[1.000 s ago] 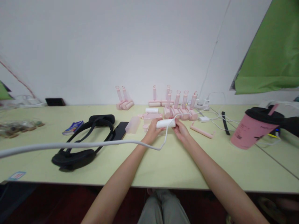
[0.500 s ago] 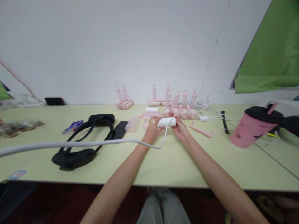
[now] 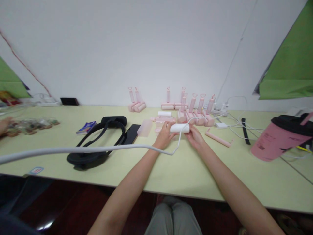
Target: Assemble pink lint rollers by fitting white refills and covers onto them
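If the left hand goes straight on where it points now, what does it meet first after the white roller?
Probably the flat pink plastic piece just beyond the white cylindrical roller in the left hand; depth is unclear.

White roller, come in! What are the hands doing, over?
Left hand and right hand holding white roller, one at each end. White cable looping up against it. Over.

From here I make out a smooth matt white plastic cylinder (image 3: 179, 128), satiny pink plastic lint rollers (image 3: 195, 112), a glossy black phone (image 3: 130, 134), and a matt laminate tabletop (image 3: 181, 173).
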{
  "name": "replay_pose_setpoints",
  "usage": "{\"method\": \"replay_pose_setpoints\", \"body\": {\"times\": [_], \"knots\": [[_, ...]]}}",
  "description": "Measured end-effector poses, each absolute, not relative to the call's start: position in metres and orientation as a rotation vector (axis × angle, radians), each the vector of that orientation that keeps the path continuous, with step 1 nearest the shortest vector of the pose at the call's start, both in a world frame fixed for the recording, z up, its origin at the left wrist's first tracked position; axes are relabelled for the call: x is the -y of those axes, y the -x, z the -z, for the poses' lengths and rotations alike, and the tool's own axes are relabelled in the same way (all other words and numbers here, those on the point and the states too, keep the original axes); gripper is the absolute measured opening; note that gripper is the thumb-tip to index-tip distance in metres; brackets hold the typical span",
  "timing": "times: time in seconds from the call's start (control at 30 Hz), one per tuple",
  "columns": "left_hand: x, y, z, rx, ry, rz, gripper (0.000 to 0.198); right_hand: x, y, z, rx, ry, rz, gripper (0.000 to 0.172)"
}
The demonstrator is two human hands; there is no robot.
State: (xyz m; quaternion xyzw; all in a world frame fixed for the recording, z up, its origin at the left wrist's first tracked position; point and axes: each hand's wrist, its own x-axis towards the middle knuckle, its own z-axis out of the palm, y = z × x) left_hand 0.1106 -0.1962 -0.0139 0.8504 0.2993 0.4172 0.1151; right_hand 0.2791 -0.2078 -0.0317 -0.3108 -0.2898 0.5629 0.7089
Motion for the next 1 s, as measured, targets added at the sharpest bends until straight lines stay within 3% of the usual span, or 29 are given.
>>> {"method": "replay_pose_setpoints", "body": {"times": [0.37,0.67,1.0], "knots": [[0.185,-0.104,0.021,-0.869,-2.368,-1.209,0.056,0.213,-0.27,0.036,0.886,0.818,-1.186,0.046],[0.137,-0.067,0.041,-1.161,-2.299,-1.217,0.038,0.2,-0.29,0.046,0.607,0.772,-1.119,0.025],[0.133,-0.052,0.044,-1.342,-2.514,-1.003,0.023,0.194,-0.296,0.055,0.558,0.813,-1.176,0.021]]}}
